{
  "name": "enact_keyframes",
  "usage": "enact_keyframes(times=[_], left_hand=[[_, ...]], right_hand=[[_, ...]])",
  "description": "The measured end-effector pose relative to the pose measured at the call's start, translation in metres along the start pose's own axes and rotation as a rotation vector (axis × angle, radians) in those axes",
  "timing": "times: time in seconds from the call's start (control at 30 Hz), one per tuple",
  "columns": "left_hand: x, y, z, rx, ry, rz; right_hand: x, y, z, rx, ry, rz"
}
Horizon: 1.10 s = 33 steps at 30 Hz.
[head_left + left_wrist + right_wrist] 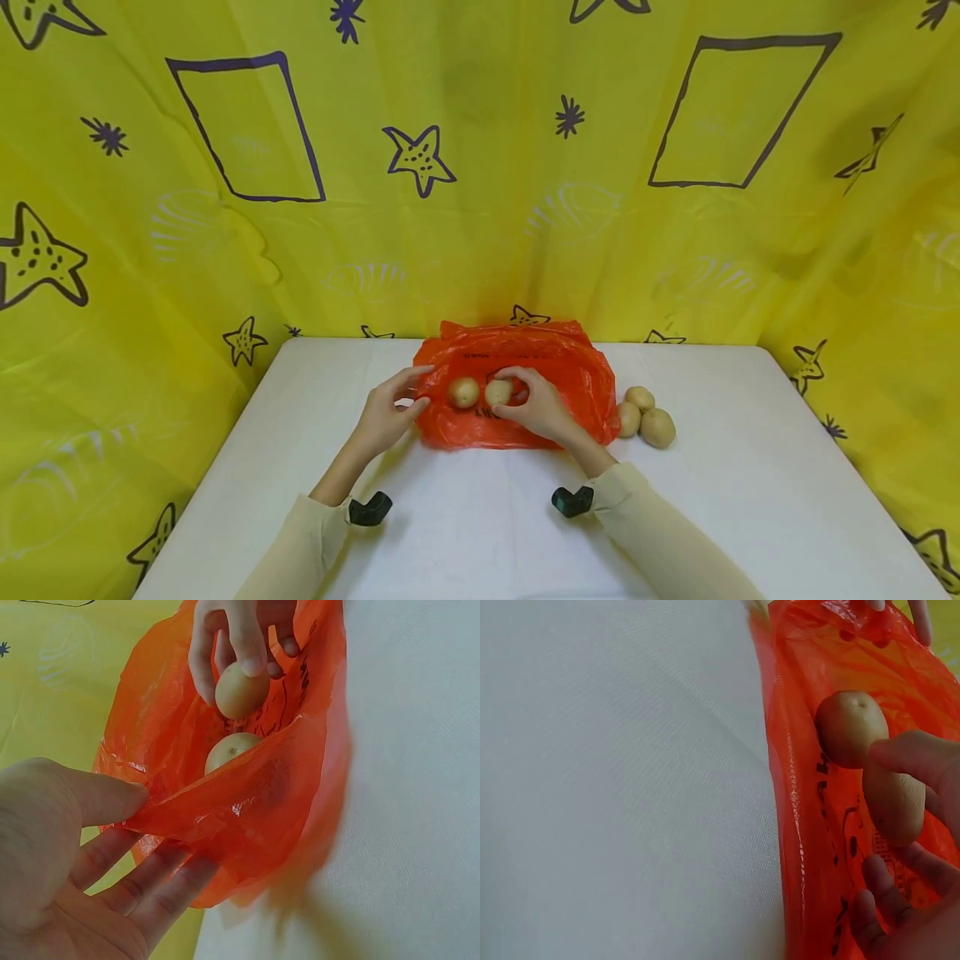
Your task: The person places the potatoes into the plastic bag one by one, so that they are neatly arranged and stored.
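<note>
A round tan potato [498,392] is in my right hand [536,406], gripped between thumb and fingers inside the red plastic bag [577,383]. Beside it a second potato [463,392] lies in the bag, to the left. In the right wrist view the held potato [894,804] looks longer and almost touches the other potato [851,729]. My left hand [386,417] is at the bag's left side, thumb and fingers apart. The left wrist view shows its fairly straight fingers [154,885] against the thin film, with the thumb near the rim.
Several loose potatoes [657,427] sit together on the white tabletop [480,525], just right of the bag. A yellow curtain [480,250] with drawn stars closes off the back and both sides. Each wrist carries a dark device [572,501].
</note>
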State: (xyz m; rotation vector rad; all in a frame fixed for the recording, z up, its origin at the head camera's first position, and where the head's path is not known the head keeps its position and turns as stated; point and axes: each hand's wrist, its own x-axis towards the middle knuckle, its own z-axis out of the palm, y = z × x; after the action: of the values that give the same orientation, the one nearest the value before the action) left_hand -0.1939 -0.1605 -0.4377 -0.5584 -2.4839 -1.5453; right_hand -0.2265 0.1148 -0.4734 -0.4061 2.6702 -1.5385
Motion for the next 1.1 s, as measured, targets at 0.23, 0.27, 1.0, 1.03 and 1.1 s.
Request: enact_keyframes(times=[0.23,0.27,1.0,1.03,1.1], left_hand=[[0.002,-0.020,0.001,-0.001,-0.010,-0.015],[0.002,-0.021,0.000,-0.001,-0.014,-0.012],[0.001,-0.022,0.000,0.002,-0.025,-0.015],[0.001,-0.022,0.000,0.000,-0.026,-0.014],[0.002,-0.022,0.000,-0.002,-0.026,-0.020]], right_hand=[[0.007,0.004,0.008,-0.025,0.034,0.001],[0.008,0.005,0.010,-0.031,0.035,0.001],[0.015,0.008,0.018,-0.082,0.045,-0.013],[0.015,0.009,0.018,-0.084,0.043,-0.013],[0.015,0.009,0.018,-0.085,0.039,-0.010]])
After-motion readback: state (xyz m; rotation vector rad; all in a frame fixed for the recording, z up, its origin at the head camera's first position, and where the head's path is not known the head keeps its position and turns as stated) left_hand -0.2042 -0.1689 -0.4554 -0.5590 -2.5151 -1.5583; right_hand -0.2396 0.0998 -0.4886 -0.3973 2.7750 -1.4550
